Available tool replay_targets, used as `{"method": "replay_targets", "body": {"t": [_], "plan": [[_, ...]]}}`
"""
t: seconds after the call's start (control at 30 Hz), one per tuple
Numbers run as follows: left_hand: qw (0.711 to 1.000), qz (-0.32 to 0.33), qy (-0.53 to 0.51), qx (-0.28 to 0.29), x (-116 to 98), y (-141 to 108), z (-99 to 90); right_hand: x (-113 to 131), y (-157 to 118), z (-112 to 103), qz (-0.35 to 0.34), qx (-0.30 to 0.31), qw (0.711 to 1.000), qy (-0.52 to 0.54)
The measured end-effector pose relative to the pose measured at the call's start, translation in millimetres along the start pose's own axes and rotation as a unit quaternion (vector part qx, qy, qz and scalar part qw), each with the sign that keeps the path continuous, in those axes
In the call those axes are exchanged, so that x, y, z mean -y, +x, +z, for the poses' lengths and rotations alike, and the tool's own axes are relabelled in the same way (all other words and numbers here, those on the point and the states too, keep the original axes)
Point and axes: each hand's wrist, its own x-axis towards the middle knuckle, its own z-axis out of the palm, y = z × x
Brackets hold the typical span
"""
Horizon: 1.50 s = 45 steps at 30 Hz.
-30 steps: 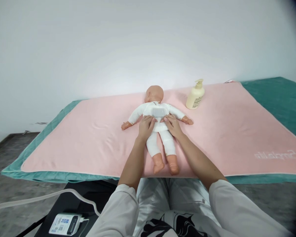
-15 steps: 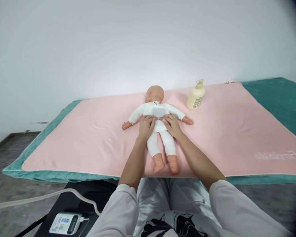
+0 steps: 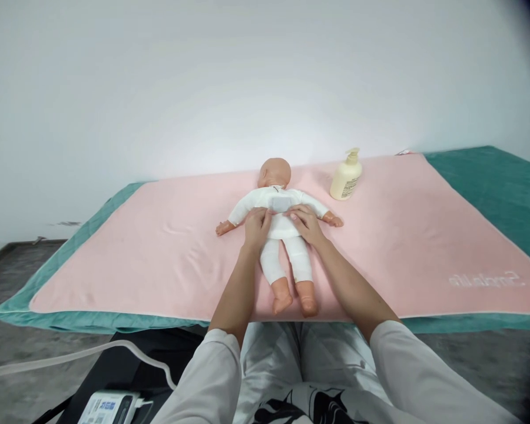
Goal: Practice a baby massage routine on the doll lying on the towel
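A baby doll [image 3: 277,228] in white clothing lies on its front, its bald head toward the wall and its bare feet toward me. Its arms are spread out to both sides. My left hand [image 3: 258,225] rests on the left side of the doll's lower back, fingers laid over the cloth. On the opposite side my right hand [image 3: 305,222] lies flat on the back, fingers stretched toward the middle. A pale grey rectangular patch [image 3: 281,204] shows on the back just above my fingers. Both hands touch the doll without gripping it.
Under the doll is a pink blanket [image 3: 159,259] over a green cover [image 3: 490,182]. A cream pump bottle [image 3: 347,178] stands beyond the doll's right arm. At lower left, a white device [image 3: 108,406] with a cable lies on a black surface [image 3: 132,365], near a pale tube [image 3: 83,351].
The view has shifted slightly. My left hand has slid a little outward, toward the doll's left side. My right hand stays about where it was on the back.
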Motion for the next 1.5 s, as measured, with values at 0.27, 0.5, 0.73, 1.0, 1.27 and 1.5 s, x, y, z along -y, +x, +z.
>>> {"method": "replay_targets", "body": {"t": [0.27,0.5,0.73,1.0,1.27,1.5], "plan": [[0.999,0.034,0.026,0.032,9,31,4.6,-19,27,4,-0.024,0.017,1.000,0.011],[0.988,0.031,0.128,0.078,11,47,9.7,-22,41,3,-0.007,0.038,0.999,-0.033],[0.982,-0.014,0.161,0.098,14,56,15.0,-23,53,4,0.018,0.062,0.996,-0.066],[0.986,-0.010,0.148,0.081,17,50,16.7,-22,48,5,0.022,0.067,0.996,-0.060],[0.990,0.051,0.123,0.044,19,45,15.2,-24,44,5,0.016,0.069,0.994,-0.077],[0.984,0.036,0.155,0.079,18,49,16.8,-22,48,4,0.025,0.097,0.992,-0.079]]}}
